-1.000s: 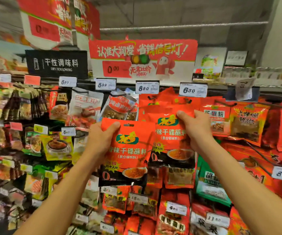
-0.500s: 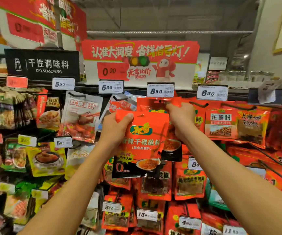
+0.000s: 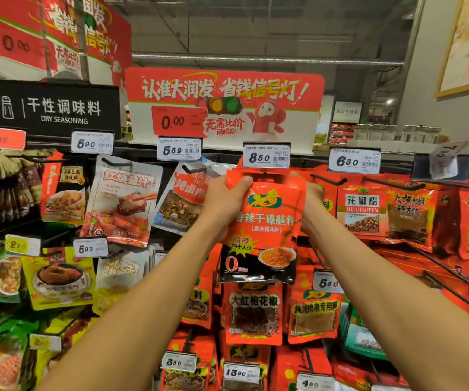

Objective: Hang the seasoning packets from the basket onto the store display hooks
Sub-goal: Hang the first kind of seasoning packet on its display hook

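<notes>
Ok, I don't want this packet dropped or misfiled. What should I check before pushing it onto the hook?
1. Left hand grips the red packet at its top corner: ok.
2. Right hand steadies the packet's other edge: ok.
3. Packet top sits just under the 8.50 price tag: ok.
4. Hang hole lined up with the hook: cannot tell, hidden.
5. Packet face forward, upright: ok.

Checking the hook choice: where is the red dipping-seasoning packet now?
Centre of the head view: the red packet is held by both hands, left hand, right hand, its top just under the 8.50 price tag.
</notes>
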Demonstrator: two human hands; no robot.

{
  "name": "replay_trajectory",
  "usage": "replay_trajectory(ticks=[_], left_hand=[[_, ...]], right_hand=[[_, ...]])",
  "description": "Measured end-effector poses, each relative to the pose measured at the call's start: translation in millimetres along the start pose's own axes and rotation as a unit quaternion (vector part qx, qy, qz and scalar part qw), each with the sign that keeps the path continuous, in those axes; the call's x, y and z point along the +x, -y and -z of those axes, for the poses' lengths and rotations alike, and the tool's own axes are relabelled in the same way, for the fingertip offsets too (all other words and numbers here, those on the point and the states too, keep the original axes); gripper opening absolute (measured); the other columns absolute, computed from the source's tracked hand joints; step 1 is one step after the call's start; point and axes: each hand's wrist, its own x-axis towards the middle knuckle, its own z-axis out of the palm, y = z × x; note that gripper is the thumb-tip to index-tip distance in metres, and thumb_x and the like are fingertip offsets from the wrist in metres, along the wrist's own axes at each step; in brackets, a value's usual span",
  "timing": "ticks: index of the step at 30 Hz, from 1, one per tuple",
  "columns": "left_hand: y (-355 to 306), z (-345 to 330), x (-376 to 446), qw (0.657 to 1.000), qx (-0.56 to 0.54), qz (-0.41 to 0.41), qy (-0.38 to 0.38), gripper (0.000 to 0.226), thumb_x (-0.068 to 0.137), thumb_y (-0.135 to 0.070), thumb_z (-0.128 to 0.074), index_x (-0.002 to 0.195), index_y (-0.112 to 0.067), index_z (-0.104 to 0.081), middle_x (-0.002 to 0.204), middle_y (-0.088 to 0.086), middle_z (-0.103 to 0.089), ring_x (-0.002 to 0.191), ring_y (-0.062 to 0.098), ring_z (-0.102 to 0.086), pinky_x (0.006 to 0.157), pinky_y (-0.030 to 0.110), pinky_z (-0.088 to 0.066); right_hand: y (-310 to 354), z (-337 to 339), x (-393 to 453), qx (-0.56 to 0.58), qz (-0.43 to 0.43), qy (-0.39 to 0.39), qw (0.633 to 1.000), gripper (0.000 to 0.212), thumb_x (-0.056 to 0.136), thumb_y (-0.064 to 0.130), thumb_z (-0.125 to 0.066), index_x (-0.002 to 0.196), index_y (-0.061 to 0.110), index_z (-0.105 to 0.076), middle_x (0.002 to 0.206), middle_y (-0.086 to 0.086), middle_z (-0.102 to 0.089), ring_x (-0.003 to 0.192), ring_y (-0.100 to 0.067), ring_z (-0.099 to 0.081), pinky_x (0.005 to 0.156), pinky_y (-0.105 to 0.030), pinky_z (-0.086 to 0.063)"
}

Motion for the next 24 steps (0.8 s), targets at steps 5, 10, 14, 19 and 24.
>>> replay_trajectory(ticks=[5,10,14,19,24], left_hand=[[0.5,-11.0,12.4,0.999,-0.041,0.019,-0.013,0.019,0.094,-0.025,-0.069,0.077,-0.018,-0.064,0.069,0.002,-0.075,0.071,0.024,-0.075,0.068,0.042,-0.062],[1.3,-15.3,19.7,0.999,-0.03,0.031,-0.028,0.02,0.094,-0.023,-0.07,0.075,-0.019,-0.065,0.062,-0.004,-0.073,0.061,0.015,-0.072,0.057,0.03,-0.059],[5.3,-15.5,23.5,0.997,-0.018,0.053,-0.044,0.022,0.094,-0.027,-0.069,0.074,-0.02,-0.063,0.072,0.002,-0.073,0.075,0.025,-0.074,0.069,0.039,-0.06],[26.7,-2.4,8.8,0.997,-0.027,0.067,0.036,0.02,0.091,-0.035,-0.073,0.094,-0.015,-0.069,0.079,0.003,-0.078,0.07,0.019,-0.076,0.054,0.029,-0.059],[58.1,7.8,1.6,0.977,-0.056,0.115,0.173,0.029,0.09,-0.029,-0.074,0.114,-0.013,-0.069,0.106,0.013,-0.077,0.097,0.031,-0.075,0.083,0.041,-0.061]], right_hand=[[-4.2,24.5,-2.9,-0.001,0.015,-0.01,1.0,0.023,0.097,0.039,-0.063,0.085,0.019,-0.064,0.064,0.003,-0.065,0.053,-0.013,-0.052,0.042,-0.019,-0.038],[-5.4,38.3,-6.5,-0.027,0.053,0.004,0.998,0.032,0.1,0.041,-0.059,0.095,0.012,-0.07,0.067,0.005,-0.069,0.048,-0.004,-0.061,0.043,-0.019,-0.047],[-17.5,41.4,-13.7,-0.071,0.094,0.042,0.992,0.04,0.098,0.05,-0.058,0.102,0.014,-0.072,0.079,0.006,-0.076,0.066,-0.006,-0.069,0.053,-0.023,-0.054],[-40.9,43.3,-17.8,-0.202,0.119,0.089,0.968,0.07,0.085,0.054,-0.073,0.139,0.019,-0.045,0.114,-0.001,-0.07,0.098,-0.017,-0.071,0.086,-0.042,-0.058],[-44.9,36.3,-6.6,-0.318,0.191,0.059,0.927,0.047,0.091,0.053,-0.065,0.124,0.021,-0.059,0.109,0.003,-0.07,0.1,-0.02,-0.068,0.08,-0.036,-0.058]])
